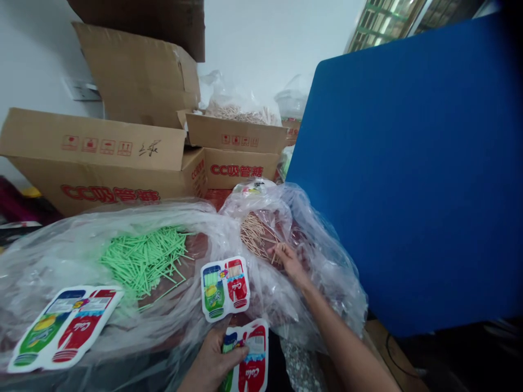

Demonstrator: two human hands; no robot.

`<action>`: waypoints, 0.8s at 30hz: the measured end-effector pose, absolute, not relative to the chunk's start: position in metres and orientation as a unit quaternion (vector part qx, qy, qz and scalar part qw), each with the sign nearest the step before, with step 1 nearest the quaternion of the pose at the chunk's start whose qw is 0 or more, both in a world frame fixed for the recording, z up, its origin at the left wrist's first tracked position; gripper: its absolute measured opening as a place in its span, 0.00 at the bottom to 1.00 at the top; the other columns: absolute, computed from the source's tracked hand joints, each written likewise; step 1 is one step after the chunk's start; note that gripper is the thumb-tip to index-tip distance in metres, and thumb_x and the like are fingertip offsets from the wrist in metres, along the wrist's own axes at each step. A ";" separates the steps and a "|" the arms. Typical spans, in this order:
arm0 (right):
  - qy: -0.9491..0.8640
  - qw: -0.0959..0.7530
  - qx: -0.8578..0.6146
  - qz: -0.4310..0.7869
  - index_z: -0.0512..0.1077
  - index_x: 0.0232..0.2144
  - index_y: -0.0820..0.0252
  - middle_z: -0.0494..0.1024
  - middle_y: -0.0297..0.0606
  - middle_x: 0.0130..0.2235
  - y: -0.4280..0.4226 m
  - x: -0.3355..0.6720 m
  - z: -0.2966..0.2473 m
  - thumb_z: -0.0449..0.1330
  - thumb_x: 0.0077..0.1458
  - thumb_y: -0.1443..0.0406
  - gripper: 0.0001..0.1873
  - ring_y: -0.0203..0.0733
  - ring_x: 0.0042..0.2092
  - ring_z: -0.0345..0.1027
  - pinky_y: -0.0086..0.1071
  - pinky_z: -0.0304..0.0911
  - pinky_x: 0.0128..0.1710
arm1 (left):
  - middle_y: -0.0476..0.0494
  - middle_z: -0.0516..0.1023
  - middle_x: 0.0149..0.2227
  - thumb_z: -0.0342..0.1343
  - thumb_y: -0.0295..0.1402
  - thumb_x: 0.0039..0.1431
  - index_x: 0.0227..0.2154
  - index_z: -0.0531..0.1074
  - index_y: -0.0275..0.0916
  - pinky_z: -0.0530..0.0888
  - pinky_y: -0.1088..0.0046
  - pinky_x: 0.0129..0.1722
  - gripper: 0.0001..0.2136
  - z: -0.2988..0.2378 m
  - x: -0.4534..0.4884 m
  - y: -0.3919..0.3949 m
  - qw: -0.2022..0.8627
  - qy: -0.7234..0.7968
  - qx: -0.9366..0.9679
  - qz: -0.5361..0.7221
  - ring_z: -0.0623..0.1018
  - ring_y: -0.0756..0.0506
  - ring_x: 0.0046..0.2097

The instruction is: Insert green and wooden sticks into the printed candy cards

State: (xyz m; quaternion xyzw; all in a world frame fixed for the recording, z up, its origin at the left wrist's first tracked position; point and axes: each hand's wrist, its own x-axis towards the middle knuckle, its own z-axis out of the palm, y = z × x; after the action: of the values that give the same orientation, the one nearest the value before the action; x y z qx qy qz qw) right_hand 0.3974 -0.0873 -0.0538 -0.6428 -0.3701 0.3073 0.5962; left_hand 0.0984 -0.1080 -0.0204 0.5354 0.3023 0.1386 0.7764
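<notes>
Tan sticks (pixel 252 234), touching right hand (pixel 289 259)

Single head-worn view, forward and down, close over the printed packs (pixel 237 286), cardboard boxes (pixel 96 173) beyond.

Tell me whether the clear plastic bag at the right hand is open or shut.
Open: the clear plastic bag spreads around thin tan sticks, and the right hand reaches in among them.

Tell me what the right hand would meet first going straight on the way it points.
The right hand would most likely meet the pile of tan sticks first; its fingertips look to be at the near edge, though depth is unclear.
</notes>
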 end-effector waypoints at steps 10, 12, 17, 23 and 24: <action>-0.226 0.783 -0.488 0.313 0.66 0.34 0.55 0.75 0.29 0.27 -0.106 0.388 -0.021 0.65 0.45 0.55 0.17 0.41 0.34 0.73 0.36 0.66 0.42 | 0.43 0.82 0.34 0.64 0.39 0.50 0.35 0.77 0.34 0.74 0.68 0.37 0.14 0.000 0.110 -0.097 0.803 0.272 0.517 0.118 0.79 0.41 0.35; -0.211 0.806 -0.452 0.319 0.66 0.35 0.55 0.76 0.28 0.29 -0.113 0.379 -0.001 0.65 0.46 0.57 0.15 0.40 0.38 0.75 0.36 0.65 0.46 | 0.43 0.83 0.35 0.64 0.39 0.50 0.35 0.77 0.34 0.74 0.69 0.36 0.13 0.004 0.117 -0.090 0.797 0.265 0.530 0.114 0.80 0.42 0.35; -0.186 0.838 -0.333 0.390 0.70 0.36 0.57 0.77 0.30 0.31 -0.131 0.330 0.043 0.64 0.51 0.64 0.09 0.39 0.41 0.75 0.32 0.65 0.49 | 0.42 0.82 0.34 0.65 0.37 0.49 0.34 0.78 0.33 0.73 0.73 0.33 0.12 0.015 0.134 -0.076 0.765 0.265 0.573 0.129 0.78 0.43 0.34; -0.244 0.796 -0.329 0.446 0.67 0.35 0.55 0.77 0.31 0.30 -0.143 0.288 0.067 0.63 0.53 0.62 0.08 0.42 0.38 0.75 0.37 0.67 0.45 | 0.43 0.81 0.32 0.64 0.33 0.50 0.35 0.78 0.33 0.72 0.73 0.34 0.11 0.024 0.139 -0.073 0.783 0.219 0.571 0.116 0.77 0.46 0.32; -0.250 0.791 -0.330 0.451 0.67 0.35 0.55 0.77 0.31 0.30 -0.144 0.285 0.067 0.62 0.53 0.62 0.08 0.42 0.38 0.76 0.37 0.67 0.44 | 0.44 0.81 0.31 0.64 0.33 0.49 0.34 0.78 0.33 0.72 0.74 0.34 0.10 0.024 0.139 -0.073 0.785 0.218 0.568 0.121 0.77 0.47 0.31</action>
State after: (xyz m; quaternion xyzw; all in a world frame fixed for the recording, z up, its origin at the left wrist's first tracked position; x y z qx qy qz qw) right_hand 0.2851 -0.1441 0.0672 -0.3303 -0.2499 0.4512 0.7905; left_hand 0.1390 -0.0727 0.0243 0.5676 0.2184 0.1209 0.7846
